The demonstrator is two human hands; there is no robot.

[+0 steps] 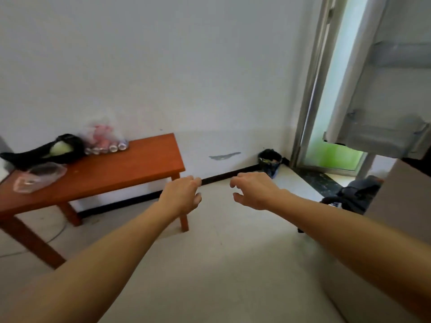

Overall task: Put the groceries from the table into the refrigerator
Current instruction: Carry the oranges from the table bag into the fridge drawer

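A reddish wooden table stands at the left against the white wall. On it lie a black bag with a pale green vegetable showing, a clear bag of pink cans and a clear plastic container. The open refrigerator door hangs at the upper right with empty shelves. My left hand and my right hand reach forward over the floor, right of the table. Both hold nothing, fingers loosely curled and apart.
A small dark bin sits in the corner by a doorway with a green floor beyond. A grey bag lies on the floor at the right, next to a large beige box. A cable runs under the table.
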